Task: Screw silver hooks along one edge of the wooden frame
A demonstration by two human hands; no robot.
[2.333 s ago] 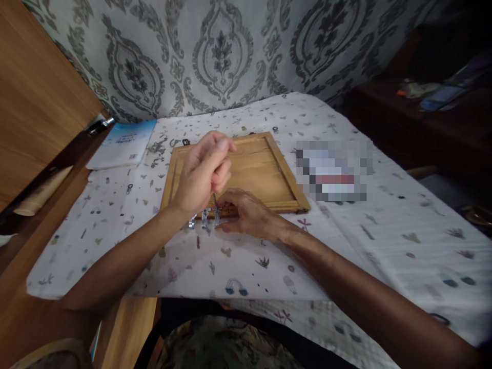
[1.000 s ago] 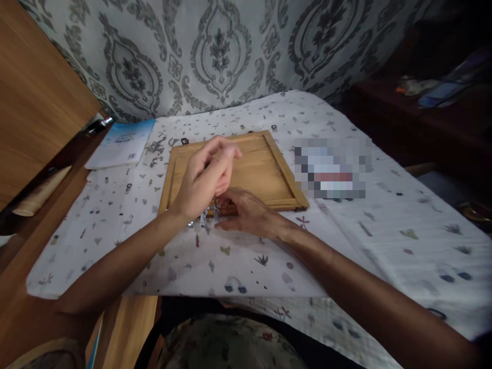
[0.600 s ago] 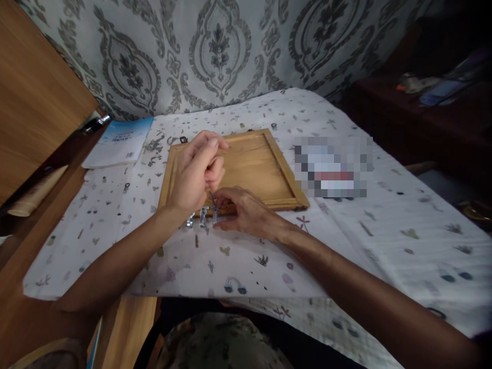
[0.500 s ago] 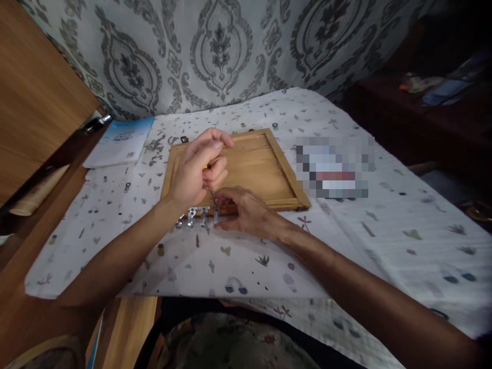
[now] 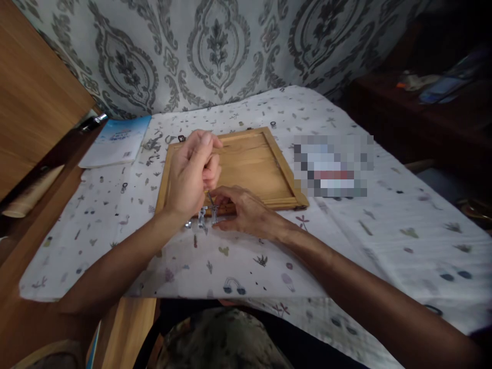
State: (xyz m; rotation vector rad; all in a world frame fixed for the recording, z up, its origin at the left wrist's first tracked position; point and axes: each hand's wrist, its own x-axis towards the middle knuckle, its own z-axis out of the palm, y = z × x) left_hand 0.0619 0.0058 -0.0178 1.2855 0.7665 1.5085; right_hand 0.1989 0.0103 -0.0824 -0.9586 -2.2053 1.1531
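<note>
My left hand (image 5: 192, 177) is closed in a fist above the near edge of a wooden framed board (image 5: 255, 166). A thin metal screwdriver shaft (image 5: 210, 199) points down out of that fist; its handle is hidden by the fingers. Along the board's near edge runs a row of silver metal hooks (image 5: 202, 217), partly covered by my left wrist. My right hand (image 5: 248, 212) pinches the hook at the right end between thumb and fingers, with the screwdriver's tip close by.
A blue and white book (image 5: 117, 142) lies at the back left of the table, which has a printed white cloth (image 5: 246, 261). Right of the board is a pixelated item (image 5: 332, 169). A patterned grey curtain (image 5: 219, 51) hangs behind.
My left fist has turned over the screwdriver, and its wrist now hides more of the hooks. The yellow patch between its fingers no longer shows. My right hand keeps its pinch.
</note>
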